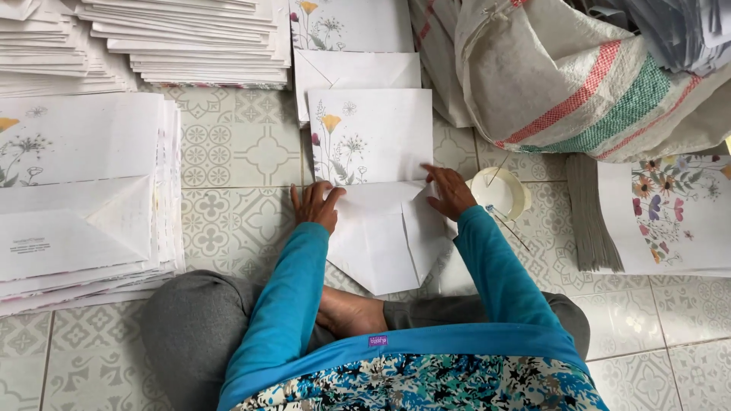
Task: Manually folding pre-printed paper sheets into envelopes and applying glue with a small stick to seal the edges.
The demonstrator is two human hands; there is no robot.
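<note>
White paper with painted flowers (pixel 371 137) lies on the tiled floor (pixel 236 152), right in front of a person sitting cross-legged. Its lower part is folded into flaps (pixel 384 236) that come to a point near the person's bare foot (pixel 346 312). The left hand (pixel 316 204) lies flat on the left edge of the fold, fingers close together. The right hand (pixel 449 190) presses on the right side with its fingers spread.

More flower sheets (pixel 354 46) lie just behind it. Tall stacks of folded paper (pixel 84 205) stand on the left and at the back (pixel 183 38). A big woven sack (pixel 579 76) with red and green stripes sits on the right, with sheets of paper poking out of its top. A small round white bowl (pixel 499 192) sits just beside the right hand with a thin stick (pixel 499 171) in it. I cannot tell what else is in the bowl. Another flower sheet pile (pixel 670 213) lies far right.
</note>
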